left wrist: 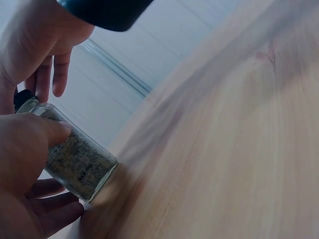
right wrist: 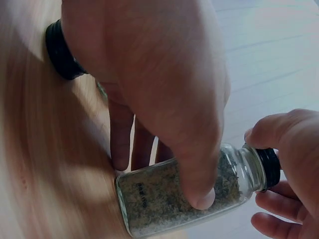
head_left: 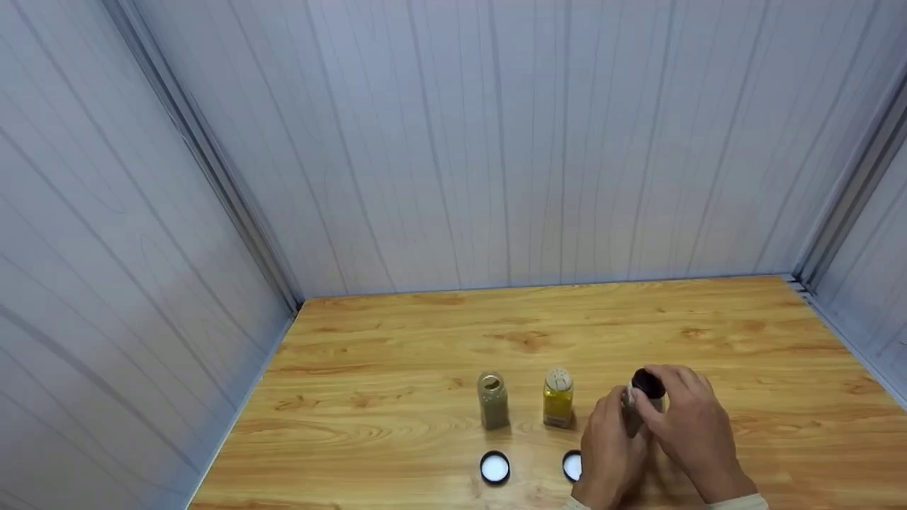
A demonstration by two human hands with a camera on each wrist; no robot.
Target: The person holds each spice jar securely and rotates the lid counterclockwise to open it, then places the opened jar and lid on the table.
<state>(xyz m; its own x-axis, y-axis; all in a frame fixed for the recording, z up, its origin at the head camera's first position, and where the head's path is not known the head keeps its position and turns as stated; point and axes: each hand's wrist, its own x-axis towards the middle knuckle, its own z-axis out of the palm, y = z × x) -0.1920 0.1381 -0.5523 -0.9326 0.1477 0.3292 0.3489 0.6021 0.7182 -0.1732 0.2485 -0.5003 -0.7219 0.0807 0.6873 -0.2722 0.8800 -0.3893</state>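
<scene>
A square glass spice jar (left wrist: 82, 162) of greenish-grey dried flakes stands on the wooden table, tilted in both wrist views. My left hand (head_left: 611, 446) grips its body, thumb along one face, fingers behind. At its neck sits a black screw cap (right wrist: 270, 169), which my right hand (head_left: 698, 425) holds between thumb and fingers. To the left are an uncapped jar of greyish-green powder (head_left: 494, 411) and a jar of yellow content (head_left: 558, 407) with a white shaker top. Two loose black caps, one left (head_left: 494, 467) and one right (head_left: 572, 465), lie white-lined side up; my left hand partly covers the right one.
The wood-grain table (head_left: 382, 354) is bordered by a pale panelled back wall (head_left: 453, 142) and side walls. A dark rounded object (left wrist: 107, 12) cuts into the top of the left wrist view.
</scene>
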